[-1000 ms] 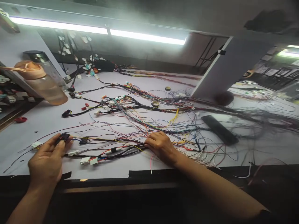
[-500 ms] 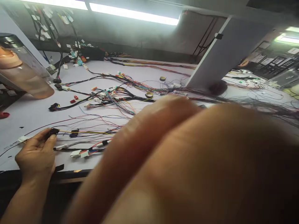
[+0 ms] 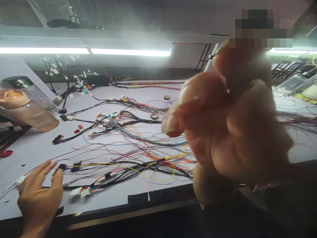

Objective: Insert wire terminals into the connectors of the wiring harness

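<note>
My left hand (image 3: pixel 39 191) rests at the left front of the table, thumb and fingers apart. Right at its thumb lies a black connector (image 3: pixel 60 168) on the end of a wire bundle; the hand does not close round it. My right hand (image 3: pixel 230 132) looms large and blurred close to the camera, palm showing, fingers loosely bent, with nothing visible in it. Behind it the wire harness (image 3: pixel 138 163) runs on, partly hidden. White connectors (image 3: pixel 75 192) and a second black connector (image 3: pixel 76 166) lie by my left hand.
More harnesses (image 3: pixel 141 121) with connectors stretch across the white table. Two tape rolls (image 3: pixel 154 116) lie among them. A clear bottle (image 3: pixel 37 112) leans at the left. Lamps (image 3: pixel 131 52) hang above. A loose red wire (image 3: pixel 149 185) reaches toward the dark front edge (image 3: pixel 158 198).
My right hand has moved back from the camera, uncovering more of the table. My left hand has opened from the black connector. The view has tilted upward and levelled.
</note>
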The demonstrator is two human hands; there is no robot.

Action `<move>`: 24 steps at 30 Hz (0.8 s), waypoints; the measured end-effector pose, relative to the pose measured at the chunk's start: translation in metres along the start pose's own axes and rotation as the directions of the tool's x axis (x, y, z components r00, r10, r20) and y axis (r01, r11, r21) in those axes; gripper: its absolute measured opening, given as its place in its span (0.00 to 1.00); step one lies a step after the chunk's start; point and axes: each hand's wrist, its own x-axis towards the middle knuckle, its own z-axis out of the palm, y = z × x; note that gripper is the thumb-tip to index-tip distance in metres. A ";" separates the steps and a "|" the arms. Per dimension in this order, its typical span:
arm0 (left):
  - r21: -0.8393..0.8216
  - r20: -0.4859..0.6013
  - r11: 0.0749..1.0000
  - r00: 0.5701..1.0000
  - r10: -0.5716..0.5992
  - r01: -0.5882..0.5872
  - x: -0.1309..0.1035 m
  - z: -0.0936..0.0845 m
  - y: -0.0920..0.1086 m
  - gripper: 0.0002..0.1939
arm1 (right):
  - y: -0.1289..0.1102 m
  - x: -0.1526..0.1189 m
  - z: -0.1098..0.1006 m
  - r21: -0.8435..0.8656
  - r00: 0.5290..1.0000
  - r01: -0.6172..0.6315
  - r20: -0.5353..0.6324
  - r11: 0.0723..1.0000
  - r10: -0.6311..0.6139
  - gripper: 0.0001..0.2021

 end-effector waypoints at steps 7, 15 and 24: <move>-0.203 0.475 0.843 0.703 0.529 -0.497 0.059 0.083 0.085 0.29 | 0.010 0.013 -0.011 0.196 0.986 0.083 -0.156 0.977 -0.053 0.27; -0.244 0.833 0.672 0.204 0.515 -0.699 0.078 0.139 0.130 0.37 | 0.006 0.018 -0.017 0.485 0.969 0.183 -0.236 0.855 -0.074 0.21; -0.169 0.804 0.627 0.262 0.534 -0.761 0.068 0.135 0.107 0.10 | 0.060 0.036 0.054 0.564 0.993 0.114 -0.062 0.818 -0.096 0.11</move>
